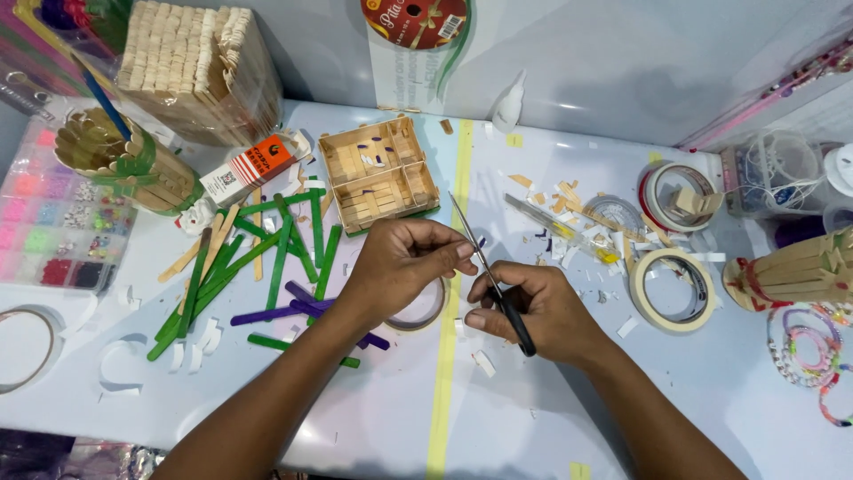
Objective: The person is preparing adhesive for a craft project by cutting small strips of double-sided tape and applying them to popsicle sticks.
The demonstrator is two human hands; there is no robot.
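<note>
Head view. Landmark: the small wooden stick tray (378, 174), four compartments, sitting toward the back of the pale table (533, 418).

Right hand (542, 311), in front and to the right of the tray, is closed round the black handles of a pair of scissors (489, 276); blades point up and back toward the tray, nearly together. Left hand (404, 262), directly in front of the tray, has its fingertips pressed together beside the blades, pinching something too small to identify, possibly a scrap of tape or stick.

Judgement on doing the cut well: keep the piece pinched close to the blade line, thumb clear of the edges, cut near the pivot where the blades bite hardest, and steady both wrists over the table.

Containers:
- Stick tray: a few purple and white bits lie in the far compartments; the near ones show only the slat floor.
- Round stick-built cup (124, 164), left of the tray, holds a blue rod leaning out.
- Clear bead box (53, 213), farther left, has pink, green and dark beads sorted in cells.
- Clear tub (773, 173), far right of the tray, holds white cord.

Loose green and purple sticks (267, 267) lie just left-front of the tray; masking tape roll (673, 289) sits to its right-front.
</note>
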